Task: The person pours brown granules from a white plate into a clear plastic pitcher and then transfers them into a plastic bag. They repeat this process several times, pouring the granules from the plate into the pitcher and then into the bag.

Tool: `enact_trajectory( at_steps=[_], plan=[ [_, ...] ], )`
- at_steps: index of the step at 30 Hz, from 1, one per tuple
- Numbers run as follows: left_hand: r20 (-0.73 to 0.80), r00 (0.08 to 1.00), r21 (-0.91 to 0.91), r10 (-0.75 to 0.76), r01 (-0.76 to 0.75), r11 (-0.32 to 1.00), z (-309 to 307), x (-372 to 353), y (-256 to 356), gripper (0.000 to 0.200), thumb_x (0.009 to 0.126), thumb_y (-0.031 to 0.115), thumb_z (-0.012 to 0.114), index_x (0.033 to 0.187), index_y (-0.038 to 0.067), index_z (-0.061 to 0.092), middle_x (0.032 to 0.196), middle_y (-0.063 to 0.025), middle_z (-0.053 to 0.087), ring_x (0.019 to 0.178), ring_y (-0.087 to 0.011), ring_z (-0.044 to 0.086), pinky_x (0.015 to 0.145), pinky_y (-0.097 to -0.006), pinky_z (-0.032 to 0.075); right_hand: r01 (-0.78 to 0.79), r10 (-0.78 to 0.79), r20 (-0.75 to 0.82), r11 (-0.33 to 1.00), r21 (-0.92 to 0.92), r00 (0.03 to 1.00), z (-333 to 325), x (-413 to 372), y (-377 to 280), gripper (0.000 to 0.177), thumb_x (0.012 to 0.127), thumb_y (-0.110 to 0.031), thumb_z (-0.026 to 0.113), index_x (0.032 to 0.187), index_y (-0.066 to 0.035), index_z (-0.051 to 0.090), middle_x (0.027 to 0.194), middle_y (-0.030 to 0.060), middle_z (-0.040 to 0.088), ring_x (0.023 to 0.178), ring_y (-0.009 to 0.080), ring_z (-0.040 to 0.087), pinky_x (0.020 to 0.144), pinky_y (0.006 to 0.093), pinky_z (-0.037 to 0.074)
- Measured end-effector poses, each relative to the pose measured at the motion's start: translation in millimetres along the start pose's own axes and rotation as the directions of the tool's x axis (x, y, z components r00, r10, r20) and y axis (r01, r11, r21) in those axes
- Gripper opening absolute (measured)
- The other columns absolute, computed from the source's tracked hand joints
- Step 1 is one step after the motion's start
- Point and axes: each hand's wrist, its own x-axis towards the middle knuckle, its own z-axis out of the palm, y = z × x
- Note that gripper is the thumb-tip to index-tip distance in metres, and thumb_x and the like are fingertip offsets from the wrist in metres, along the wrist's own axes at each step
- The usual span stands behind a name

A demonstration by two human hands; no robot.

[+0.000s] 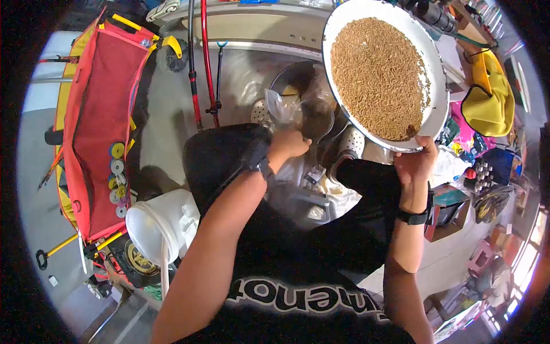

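Observation:
My right hand (417,161) grips the lower rim of a white enamel basin (433,114) with a dark edge, thumb on top. The basin is tilted toward me and holds a wide layer of small tan pellets (375,74), with a small dark brown patch near the bottom. Closed fingers show on my left hand (289,144), low between my knees, beside a round see-through vessel (317,121). Whatever those fingers hold is hidden. A clear plastic bag (281,108) and a dark round tub (291,73) are just beyond this hand.
A white bucket (152,221) stands by my left leg. Beneath my hands sits a clear plastic box (301,203). On the left lies a long red bag (109,114); red and black poles (207,63) stand ahead. An open cardboard box (450,215) is on the right.

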Motion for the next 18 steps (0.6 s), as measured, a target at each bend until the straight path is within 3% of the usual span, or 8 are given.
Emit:
enact_trajectory(
  at_steps=[4,6,7,10,11,12,14,18],
  plan=[
    [0.060,0.995,-0.280,0.076,-0.056,0.958,100,60,-30,0.059,0.086,0.055,0.047,0.109,0.003,0.063,0.113,-0.0203,0.060,0.103,-0.0364,0.057,0.085,-0.0408,0.045,0.033,-0.033,-0.006,0.999,0.008,0.999,-10,4,3,0.034,0.073,-0.012,0.051,0.107,-0.006,0.053,0.094,0.0038,0.059,0.075,0.0206,0.057,0.055,0.0309,0.044],
    [0.021,0.987,-0.751,0.160,-0.090,0.655,138,60,-25,0.054,0.085,0.051,0.050,0.109,0.004,0.063,0.111,-0.0147,0.063,0.102,-0.0294,0.058,0.084,-0.0384,0.044,0.109,-0.109,-0.062,0.994,-0.008,0.992,-8,4,2,0.033,0.074,-0.011,0.050,0.106,-0.006,0.053,0.093,0.0039,0.059,0.074,0.0205,0.057,0.055,0.0312,0.044],
    [0.056,0.998,-0.669,0.035,0.011,0.743,152,76,-18,0.041,0.078,0.039,0.066,0.096,0.002,0.064,0.088,-0.0131,0.064,0.083,-0.0226,0.059,0.073,-0.0361,0.046,0.105,-0.104,-0.064,0.994,0.016,0.993,-12,5,2,0.032,0.074,-0.012,0.049,0.105,-0.006,0.053,0.094,0.0052,0.060,0.074,0.0208,0.057,0.054,0.0311,0.045],
    [-0.109,0.994,-0.762,-0.010,-0.077,0.642,211,96,-27,0.034,0.078,0.035,0.065,0.090,0.003,0.061,0.078,-0.0091,0.060,0.073,-0.0210,0.058,0.063,-0.0376,0.046,0.113,-0.112,-0.028,0.992,0.050,0.993,-15,6,-2,0.035,0.074,-0.012,0.048,0.107,-0.004,0.052,0.096,0.0069,0.060,0.076,0.0213,0.058,0.053,0.0307,0.045],
    [0.043,0.994,-0.908,-0.100,0.081,0.412,152,46,3,0.028,0.079,0.032,0.065,0.083,0.004,0.060,0.074,-0.0068,0.058,0.067,-0.0189,0.056,0.056,-0.0366,0.045,0.142,-0.141,-0.009,0.988,0.055,0.990,-9,4,-3,0.038,0.073,-0.012,0.049,0.110,-0.003,0.052,0.099,0.0085,0.059,0.077,0.0222,0.058,0.052,0.0299,0.046],
    [0.042,0.994,-0.908,-0.103,0.081,0.411,153,44,6,0.028,0.079,0.032,0.065,0.083,0.004,0.060,0.074,-0.0068,0.058,0.067,-0.0189,0.056,0.056,-0.0366,0.045,0.140,-0.139,-0.007,0.989,0.056,0.990,-11,4,-2,0.038,0.073,-0.012,0.049,0.110,-0.003,0.052,0.099,0.0085,0.059,0.077,0.0222,0.058,0.052,0.0299,0.046],
    [0.203,0.968,-0.977,-0.149,0.210,0.029,156,49,12,0.019,0.079,0.027,0.063,0.079,0.009,0.059,0.069,-0.0040,0.055,0.060,-0.0157,0.053,0.049,-0.0329,0.041,0.148,-0.147,-0.010,0.985,0.091,0.989,-16,6,-3,0.041,0.073,-0.012,0.049,0.113,-0.003,0.051,0.102,0.0089,0.059,0.079,0.0227,0.059,0.051,0.0291,0.046],
    [0.268,0.963,-0.957,-0.009,0.265,-0.119,162,75,-10,0.014,0.079,0.024,0.063,0.078,0.012,0.057,0.067,-0.0015,0.051,0.055,-0.0124,0.048,0.045,-0.0290,0.036,0.128,-0.124,-0.057,0.989,0.074,0.991,-14,6,-6,0.041,0.074,-0.014,0.049,0.114,-0.006,0.049,0.098,0.0064,0.058,0.078,0.0233,0.058,0.053,0.0334,0.047]
  ],
)
